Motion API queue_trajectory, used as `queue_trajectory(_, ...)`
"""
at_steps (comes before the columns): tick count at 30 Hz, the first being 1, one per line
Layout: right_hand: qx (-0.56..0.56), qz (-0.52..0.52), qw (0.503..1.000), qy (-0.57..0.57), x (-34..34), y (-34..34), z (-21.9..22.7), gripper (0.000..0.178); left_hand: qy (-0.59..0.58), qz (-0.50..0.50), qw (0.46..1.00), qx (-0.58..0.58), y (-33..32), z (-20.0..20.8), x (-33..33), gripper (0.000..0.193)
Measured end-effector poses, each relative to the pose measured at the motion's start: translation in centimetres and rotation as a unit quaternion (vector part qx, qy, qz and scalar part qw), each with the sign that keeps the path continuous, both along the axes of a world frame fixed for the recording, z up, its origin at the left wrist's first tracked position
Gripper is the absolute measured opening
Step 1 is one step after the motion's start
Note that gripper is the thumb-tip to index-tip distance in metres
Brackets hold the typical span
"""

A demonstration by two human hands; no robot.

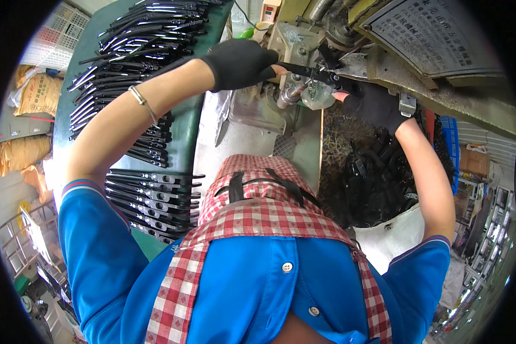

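Observation:
My left hand (pixel 241 64), in a black fingerless-tipped glove, is closed round the left end of a long black metal bar (pixel 305 70). The bar lies roughly level across the work point of a press-like machine (pixel 295 46). At its other end my right hand (pixel 378 108), gloved the same way, is closed on the bar, thumb tip showing below it; its other fingers are mostly hidden. Just beneath the bar sit a metal post (pixel 290 95) and a clear plastic holder (pixel 317 96) with small shiny pieces in it.
Black bars (pixel 149 51) lie heaped on a green table (pixel 212 28) to the left, with a neat row of flat-ended ones (pixel 160 198) nearer me. A bin of dark parts (pixel 372 172) is under my right forearm. The machine's heavy edge (pixel 458 106) overhangs the right.

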State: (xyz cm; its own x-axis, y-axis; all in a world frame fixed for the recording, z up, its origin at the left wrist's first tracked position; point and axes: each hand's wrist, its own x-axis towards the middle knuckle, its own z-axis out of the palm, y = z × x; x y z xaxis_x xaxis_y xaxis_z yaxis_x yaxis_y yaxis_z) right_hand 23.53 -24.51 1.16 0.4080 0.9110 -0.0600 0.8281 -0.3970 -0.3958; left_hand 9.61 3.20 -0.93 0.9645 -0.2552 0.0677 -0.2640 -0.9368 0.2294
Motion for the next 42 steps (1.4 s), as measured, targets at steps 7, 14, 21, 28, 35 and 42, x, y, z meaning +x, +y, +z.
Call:
queue_trajectory(7,-0.13,-0.063,0.989,-0.01,1.3,0.3,-5.0,0.06,0.023,-0.009,0.998,0.055,0.2,-2.3,1.2,0.041)
queue_trajectory(14,-0.019,-0.126,0.992,-0.01,-0.9,-0.4,-5.9,0.04,0.036,-0.043,0.997,0.06,0.7,-1.6,1.7,0.045)
queue_trajectory(21,0.286,-0.053,0.956,-0.034,-8.9,-0.7,-2.2,0.018,0.014,-0.011,0.999,0.034,1.2,-2.2,0.6,0.026)
queue_trajectory(28,0.106,-0.08,0.979,0.155,-7.7,-1.1,-9.1,0.016,0.008,-0.015,1.0,0.006,2.0,-2.8,0.4,0.035)
queue_trajectory(35,0.258,-0.056,0.957,-0.12,0.7,0.6,-19.2,0.02,-0.062,-0.012,0.996,-0.069,0.8,-2.9,0.1,0.047)
queue_trajectory(42,-0.055,-0.033,0.97,-0.234,10.5,0.0,-30.8,0.023,-0.031,-0.025,0.991,-0.124,0.6,-0.5,-5.6,0.018)
